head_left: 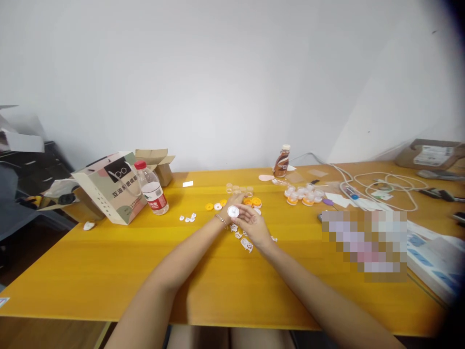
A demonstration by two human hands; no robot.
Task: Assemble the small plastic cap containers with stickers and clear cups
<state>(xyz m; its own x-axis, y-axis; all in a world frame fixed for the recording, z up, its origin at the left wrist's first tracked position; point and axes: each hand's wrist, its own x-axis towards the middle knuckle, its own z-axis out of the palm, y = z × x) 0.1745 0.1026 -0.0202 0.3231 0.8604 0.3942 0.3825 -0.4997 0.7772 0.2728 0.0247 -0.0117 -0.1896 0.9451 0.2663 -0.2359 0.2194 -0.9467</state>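
Note:
Both my hands meet over the middle of the yellow table [109, 261]. My left hand [229, 207], with a thin bracelet at the wrist, has its fingers closed round a small white round disc [233, 212]. My right hand [252, 224] pinches the same disc from the right side. Small white plastic pieces [244, 241] lie on the table just under my hands. Orange and white round caps [254, 201] sit right behind my fingers.
A water bottle with a red cap [152, 193] leans against a paper bag [109, 189] at the left, a small cardboard box [160, 165] behind. A brown drink bottle [281, 161], assembled orange-white pieces [304, 195] and white cables [381, 190] lie to the right.

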